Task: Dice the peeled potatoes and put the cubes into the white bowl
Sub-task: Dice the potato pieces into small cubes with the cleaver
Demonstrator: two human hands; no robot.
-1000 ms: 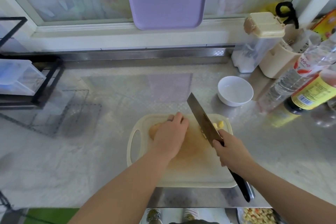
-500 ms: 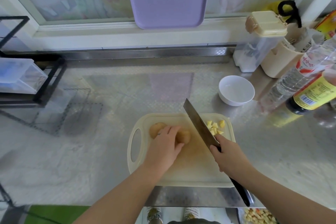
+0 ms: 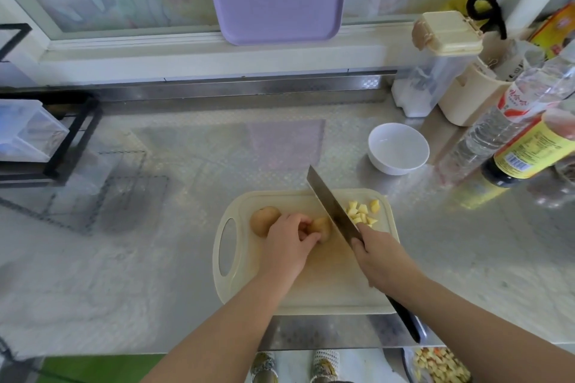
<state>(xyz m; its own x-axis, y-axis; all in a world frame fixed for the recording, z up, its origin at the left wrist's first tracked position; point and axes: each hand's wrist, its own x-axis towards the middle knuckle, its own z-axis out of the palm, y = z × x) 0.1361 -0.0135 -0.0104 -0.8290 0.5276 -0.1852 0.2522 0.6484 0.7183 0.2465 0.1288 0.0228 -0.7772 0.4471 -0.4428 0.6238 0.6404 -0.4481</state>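
Steel counter (image 3: 186, 258) fills most of the view. A cream cutting board (image 3: 326, 286) sits at its near edge, handle hole to the left. White bowl (image 3: 395, 166) stands on the counter just past the board's far-right corner, apart from it, & seems to have no potato in it yet.

L hand (image 3: 287, 246) is down on the board, fingers curled over the nearer potato (image 3: 322, 227), pinning it from its left & top. R hand (image 3: 378, 255) is wrapped round the handle of the knife (image 3: 329, 202), up by the blade's heel. Blade runs diagonally, near-right to far-left, edge down. Second potato (image 3: 263, 219) lies whole at the board's far-left, just beside the L hand; touching or not, can't tell. Small pile of cubes (image 3: 361, 211) is on the board's far-right, on the other side of the blade.

What the next cut turns on, IMO: the held potato is directly left of the blade, btwn steel & L fingertips. Whether it touches the blade or sits just apart, can't tell. It's roundish w/ no clear long axis, & the blade's line passes its right end. L fingertips sit near the edge, so they'd want tucking back. Cubes lie on the bowl side, so the R hand is nearer for the transfer. Progress looks early-ish: some cubes cut, two potatoes left on the board.
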